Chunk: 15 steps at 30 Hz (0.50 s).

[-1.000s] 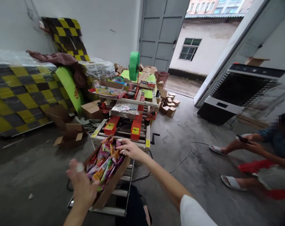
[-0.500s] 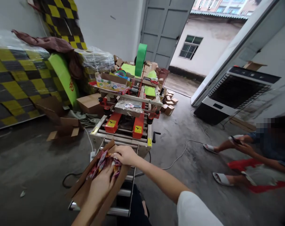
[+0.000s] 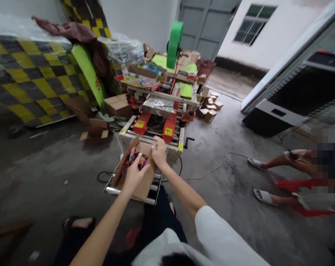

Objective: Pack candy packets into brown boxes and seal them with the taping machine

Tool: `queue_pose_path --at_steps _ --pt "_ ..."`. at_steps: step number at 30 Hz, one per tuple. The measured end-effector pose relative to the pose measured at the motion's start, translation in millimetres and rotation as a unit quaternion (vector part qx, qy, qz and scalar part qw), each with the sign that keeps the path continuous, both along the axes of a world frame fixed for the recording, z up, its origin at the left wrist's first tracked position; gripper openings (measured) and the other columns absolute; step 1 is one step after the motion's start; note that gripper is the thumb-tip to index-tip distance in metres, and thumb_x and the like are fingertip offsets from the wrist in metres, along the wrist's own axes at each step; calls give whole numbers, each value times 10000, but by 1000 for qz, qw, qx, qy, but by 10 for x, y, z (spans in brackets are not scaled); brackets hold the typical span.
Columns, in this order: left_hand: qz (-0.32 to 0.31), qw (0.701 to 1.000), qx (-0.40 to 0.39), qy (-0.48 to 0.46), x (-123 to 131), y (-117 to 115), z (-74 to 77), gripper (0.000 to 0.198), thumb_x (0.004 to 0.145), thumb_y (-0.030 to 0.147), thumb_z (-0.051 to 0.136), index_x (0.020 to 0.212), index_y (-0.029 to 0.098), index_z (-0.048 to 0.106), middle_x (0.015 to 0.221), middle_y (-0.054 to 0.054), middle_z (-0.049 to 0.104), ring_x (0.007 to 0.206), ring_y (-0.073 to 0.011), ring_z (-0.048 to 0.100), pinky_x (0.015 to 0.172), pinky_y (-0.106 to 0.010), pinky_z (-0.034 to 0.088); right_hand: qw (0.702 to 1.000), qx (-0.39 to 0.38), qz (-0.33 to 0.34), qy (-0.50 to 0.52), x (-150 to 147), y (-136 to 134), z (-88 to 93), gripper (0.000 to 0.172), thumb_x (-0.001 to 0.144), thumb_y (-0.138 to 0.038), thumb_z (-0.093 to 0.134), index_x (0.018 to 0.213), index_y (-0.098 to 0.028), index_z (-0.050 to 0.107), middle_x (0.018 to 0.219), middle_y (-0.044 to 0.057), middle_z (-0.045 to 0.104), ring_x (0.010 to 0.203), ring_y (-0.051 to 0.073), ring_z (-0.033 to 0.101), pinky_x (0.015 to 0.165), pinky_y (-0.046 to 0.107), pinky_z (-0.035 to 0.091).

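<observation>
An open cardboard box (image 3: 144, 184) rests on the rollers of a short conveyor (image 3: 114, 190) in front of me. Shiny purple and red packets (image 3: 133, 157) fill part of it. My left hand (image 3: 135, 174) reaches over the near side, thumb and fingers apart, fingertips against the packets. At the far right corner, my right hand (image 3: 158, 152) has its fingers bent around the edge of the raised right flap. Just beyond the box stands a carton-sealing machine (image 3: 170, 127) with red side belts and a green tape roll (image 3: 175, 44).
Flattened and opened cartons (image 3: 95, 131) lie on the floor at left, before a yellow-and-black wrapped stack (image 3: 31, 81). Small boxes (image 3: 210, 111) are piled beyond the machine. A cable (image 3: 209, 173) crosses the floor at right, where a seated person (image 3: 297, 159) holds a phone.
My right hand has moved from the packets inside the box to its right flap. My left hand has eased back slightly but stays at the packets. The camera view has tilted downward.
</observation>
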<state>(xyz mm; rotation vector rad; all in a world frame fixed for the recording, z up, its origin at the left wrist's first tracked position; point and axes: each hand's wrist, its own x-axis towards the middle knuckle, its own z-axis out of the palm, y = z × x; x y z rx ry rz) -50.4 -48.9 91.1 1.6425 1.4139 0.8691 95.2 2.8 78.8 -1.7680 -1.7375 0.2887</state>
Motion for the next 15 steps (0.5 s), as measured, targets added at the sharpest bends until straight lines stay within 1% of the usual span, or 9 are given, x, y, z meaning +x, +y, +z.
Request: queue_pose_path --at_steps 2,4,6,8,10,11,12,13,15 --pt "80 996 29 -25 276 -5 -30 686 854 378 618 1458 72 506 1501 -207 543 1425 -322 499 1212 -452 372 995 17 -40 87 13 -207 -123 559 1040 -266 197 1519 -127 450 1537 167 497 1481 228 389 1219 443 324" --pt "121 992 20 -42 493 4 -40 640 897 309 571 1474 52 464 1527 -244 499 1443 -324 477 1214 -468 369 991 1 -5 136 14 -378 -212 598 1033 -325 223 1583 -136 364 1619 150 406 1532 226 325 1240 449 312" --pt "121 992 15 -46 551 -22 21 607 940 292 518 1492 57 428 1541 -265 470 1460 -334 453 1211 -505 367 990 -42 47 123 6 -476 -223 627 1028 -354 233 1612 -139 307 1674 141 307 1571 245 249 1256 494 277" --pt "93 992 85 -34 392 -79 152 587 973 341 502 1500 91 427 1552 -249 460 1486 -326 413 1225 -511 345 991 -83 54 87 -19 -515 -155 633 1036 -368 215 1632 -157 255 1704 131 222 1589 277 189 1245 569 263" --pt "74 975 210 -16 47 -84 293 550 1000 420 488 1476 143 475 1539 -202 482 1489 -292 405 1251 -475 309 992 -113 50 29 -70 -533 -47 624 1044 -358 206 1644 -186 213 1714 121 182 1587 308 186 1214 634 280" --pt "76 962 262 -9 -154 -37 342 537 1009 458 477 1459 166 501 1529 -177 493 1480 -274 414 1261 -454 292 991 -121 50 -8 -106 -544 8 617 1047 -348 217 1646 -198 206 1716 117 173 1584 318 192 1205 650 286" --pt "89 954 287 -8 -341 48 364 528 1019 492 450 1436 177 527 1515 -163 508 1467 -263 428 1268 -445 276 990 -124 52 -47 -147 -556 57 613 1048 -334 238 1646 -206 207 1717 116 170 1582 324 196 1202 656 286" --pt "104 955 278 -14 -495 165 353 556 1018 535 436 1428 173 536 1516 -160 508 1466 -261 427 1276 -443 259 987 -125 51 -84 -188 -569 97 614 1044 -317 268 1646 -208 210 1717 119 169 1580 330 197 1203 659 282" --pt "105 978 175 -39 -648 448 232 666 988 639 427 1423 148 543 1530 -168 504 1490 -287 398 1284 -469 243 981 -128 45 -139 -257 -588 145 634 1028 -286 338 1645 -196 218 1715 137 166 1577 350 194 1204 665 273"
